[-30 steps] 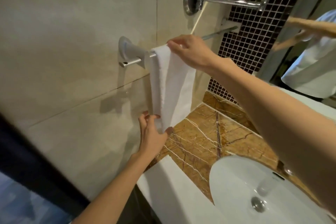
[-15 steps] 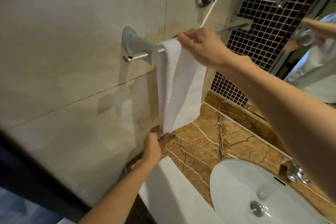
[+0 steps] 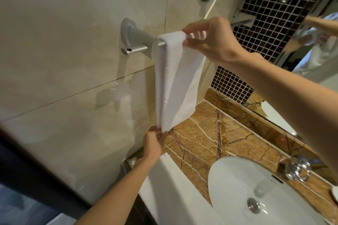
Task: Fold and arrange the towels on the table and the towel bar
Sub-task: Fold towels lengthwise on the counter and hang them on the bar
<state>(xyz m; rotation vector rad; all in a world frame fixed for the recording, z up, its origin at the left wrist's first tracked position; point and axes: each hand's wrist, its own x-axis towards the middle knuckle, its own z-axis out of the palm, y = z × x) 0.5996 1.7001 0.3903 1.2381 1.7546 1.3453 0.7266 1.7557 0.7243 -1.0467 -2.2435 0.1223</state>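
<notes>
The right hand point(image 3: 210, 42) has shifted to the fold's edge, pinching the towel point(image 3: 175, 82) on the bar point(image 3: 137, 49); the left hand point(image 3: 152, 144) apparently pinches its lower hem.

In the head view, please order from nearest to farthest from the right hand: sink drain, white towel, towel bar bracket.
1. white towel, pinched by the right hand itself.
2. towel bar bracket, to its left on the wall.
3. sink drain, far below.

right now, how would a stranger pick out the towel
On the beige tiled wall beside the sink, find the silver towel bar. The towel hangs folded over it, the only cloth there, right hand pinching its top, left hand its bottom.
</notes>
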